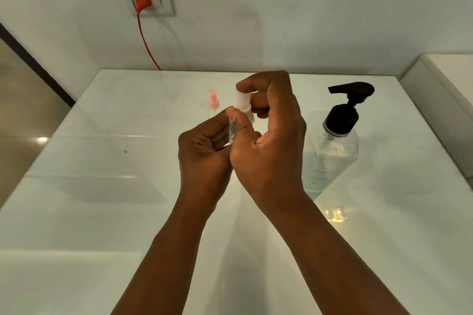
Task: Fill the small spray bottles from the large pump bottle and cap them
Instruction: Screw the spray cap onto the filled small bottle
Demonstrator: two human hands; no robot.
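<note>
Both forearms rise from the bottom edge to mid-frame, where the left hand (204, 151) grips a small clear plastic spray bottle (239, 123) to steady it, likely so the right hand (268, 130) can pinch and twist its white cap (242, 100). Right of them the large clear pump bottle with black pump head (332, 146) stands within reach; a pink-capped small bottle (213, 102) waits behind.

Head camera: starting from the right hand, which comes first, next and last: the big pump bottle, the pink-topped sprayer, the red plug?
1. Large pump bottle, just right of the right hand.
2. Pink-topped sprayer, standing behind and left of the hands.
3. Red plug, up in the wall socket, farthest.
</note>
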